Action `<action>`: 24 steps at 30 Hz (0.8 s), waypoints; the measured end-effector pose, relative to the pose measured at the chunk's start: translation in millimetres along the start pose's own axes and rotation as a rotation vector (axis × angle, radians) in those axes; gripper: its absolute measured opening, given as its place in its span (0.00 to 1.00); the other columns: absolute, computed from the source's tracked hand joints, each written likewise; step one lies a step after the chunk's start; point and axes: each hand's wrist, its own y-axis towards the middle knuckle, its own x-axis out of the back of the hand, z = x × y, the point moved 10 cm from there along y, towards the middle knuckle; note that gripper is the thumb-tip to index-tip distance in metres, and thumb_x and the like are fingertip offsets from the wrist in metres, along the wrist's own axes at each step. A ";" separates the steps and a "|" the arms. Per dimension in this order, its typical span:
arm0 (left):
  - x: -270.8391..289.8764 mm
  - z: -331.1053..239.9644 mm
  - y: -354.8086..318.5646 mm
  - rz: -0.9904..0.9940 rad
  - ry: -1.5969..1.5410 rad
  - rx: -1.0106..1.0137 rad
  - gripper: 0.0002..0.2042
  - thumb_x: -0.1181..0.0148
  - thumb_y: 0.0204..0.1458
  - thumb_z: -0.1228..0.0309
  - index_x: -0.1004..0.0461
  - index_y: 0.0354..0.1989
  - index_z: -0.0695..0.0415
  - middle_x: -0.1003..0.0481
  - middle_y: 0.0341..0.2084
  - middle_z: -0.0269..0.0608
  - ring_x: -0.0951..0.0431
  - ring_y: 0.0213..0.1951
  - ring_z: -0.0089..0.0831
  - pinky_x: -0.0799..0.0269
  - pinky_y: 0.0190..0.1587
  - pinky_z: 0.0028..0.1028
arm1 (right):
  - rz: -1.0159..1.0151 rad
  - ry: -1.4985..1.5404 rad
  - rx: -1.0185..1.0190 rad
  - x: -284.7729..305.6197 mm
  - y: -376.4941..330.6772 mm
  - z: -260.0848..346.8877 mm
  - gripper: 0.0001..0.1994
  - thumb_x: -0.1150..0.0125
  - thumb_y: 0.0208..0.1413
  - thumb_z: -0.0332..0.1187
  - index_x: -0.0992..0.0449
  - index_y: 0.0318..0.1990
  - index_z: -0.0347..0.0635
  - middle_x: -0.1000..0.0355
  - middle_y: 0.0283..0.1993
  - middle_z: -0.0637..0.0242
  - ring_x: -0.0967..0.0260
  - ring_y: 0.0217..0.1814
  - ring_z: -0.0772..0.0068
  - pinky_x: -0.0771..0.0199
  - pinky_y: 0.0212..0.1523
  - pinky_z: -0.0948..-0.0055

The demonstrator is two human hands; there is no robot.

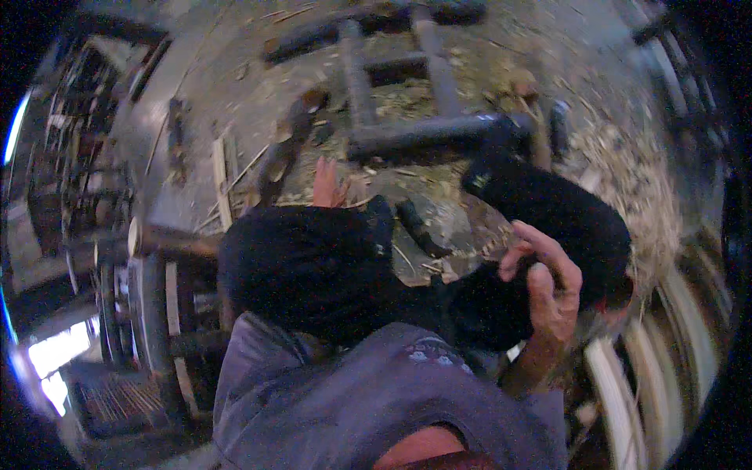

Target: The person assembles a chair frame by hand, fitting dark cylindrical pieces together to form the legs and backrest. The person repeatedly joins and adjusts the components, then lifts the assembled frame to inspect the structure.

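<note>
My left hand [329, 186] reaches down beyond my left knee, its fingers stretched out and part of it hidden by the leg. Nothing shows in its grasp. Beside it lies a dark piece of wood [286, 149], long and tilted. Raised over my right thigh, my right hand [552, 282] has bent fingers held apart, with nothing between them. A dark curved object [421, 229] rests on the floor between my legs; its kind is too blurred to tell.
Ahead lies a frame of dark round timbers [423, 131]. A wooden block with a handle [533, 113] stands at its right. Shavings [627, 176] heap up farther right, above several pale wood strips [615, 399]. Chair-like wooden frames [149, 313] crowd the left.
</note>
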 end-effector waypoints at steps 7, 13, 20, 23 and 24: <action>58.6 113.7 12.4 -0.101 0.391 0.304 0.42 0.35 0.43 0.52 0.47 0.63 0.60 0.47 0.61 0.62 0.42 0.59 0.57 0.43 0.59 0.48 | -0.089 -0.342 -0.284 -16.2 48.7 -51.6 0.16 0.50 0.61 0.31 0.30 0.54 0.37 0.26 0.36 0.65 0.31 0.36 0.78 0.31 0.41 0.78; 55.1 168.9 48.8 0.086 0.355 0.450 0.51 0.35 0.35 0.40 0.48 0.64 0.57 0.40 0.58 0.56 0.37 0.57 0.53 0.39 0.54 0.52 | 0.023 -0.498 -0.267 -42.5 83.3 -135.2 0.16 0.47 0.60 0.33 0.28 0.52 0.36 0.25 0.44 0.56 0.28 0.45 0.71 0.30 0.47 0.73; 62.9 183.1 68.4 0.151 0.178 0.480 0.48 0.32 0.33 0.42 0.43 0.61 0.58 0.30 0.49 0.56 0.27 0.46 0.52 0.29 0.46 0.42 | 0.241 -0.635 -0.253 -109.5 116.2 -190.9 0.15 0.47 0.59 0.36 0.27 0.50 0.39 0.28 0.50 0.50 0.30 0.51 0.49 0.31 0.52 0.64; 98.6 165.4 85.6 0.035 -0.229 0.483 0.42 0.30 0.33 0.46 0.36 0.55 0.61 0.26 0.41 0.53 0.25 0.43 0.47 0.29 0.46 0.39 | 0.314 -0.630 -0.235 -133.5 142.3 -211.2 0.16 0.48 0.59 0.36 0.27 0.50 0.37 0.27 0.48 0.49 0.29 0.51 0.53 0.31 0.50 0.65; 115.3 150.2 100.4 -0.013 -0.330 0.522 0.41 0.29 0.34 0.47 0.35 0.53 0.62 0.25 0.41 0.51 0.24 0.43 0.45 0.29 0.46 0.39 | 0.319 -0.620 -0.235 -139.6 156.4 -218.7 0.16 0.48 0.60 0.36 0.27 0.50 0.35 0.27 0.48 0.49 0.28 0.51 0.55 0.31 0.50 0.67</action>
